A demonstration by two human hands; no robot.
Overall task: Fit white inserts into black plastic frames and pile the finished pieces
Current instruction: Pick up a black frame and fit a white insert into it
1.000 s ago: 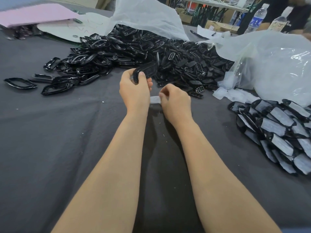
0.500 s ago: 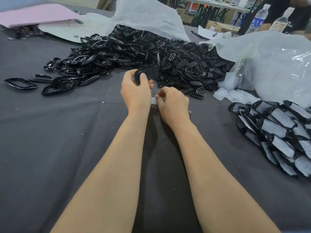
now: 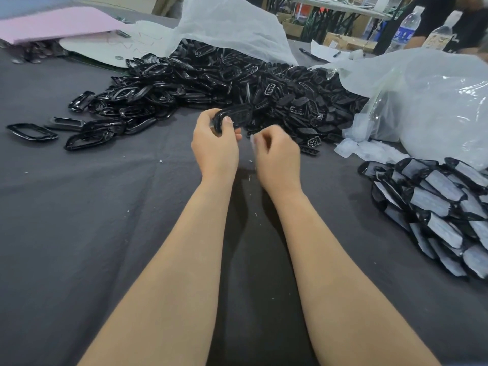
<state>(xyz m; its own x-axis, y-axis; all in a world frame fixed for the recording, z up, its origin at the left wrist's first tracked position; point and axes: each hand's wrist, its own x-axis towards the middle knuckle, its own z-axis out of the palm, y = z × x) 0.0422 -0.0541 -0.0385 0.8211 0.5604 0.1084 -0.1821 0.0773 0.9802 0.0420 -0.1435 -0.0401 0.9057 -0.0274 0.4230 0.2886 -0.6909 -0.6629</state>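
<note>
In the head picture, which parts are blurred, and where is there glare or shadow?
Head view: the right hand and the white insert it pinches are smeared by motion; the left hand and its black frame look sharper. Head view: the clear plastic bag shows glare; a soft shadow darkens the grey cloth between the forearms.

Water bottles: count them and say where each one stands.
2. A blue-labelled bottle stands at the far right, behind the clear plastic bag; a pale-labelled bottle stands just right of it. Others may be hidden behind the bags.
</note>
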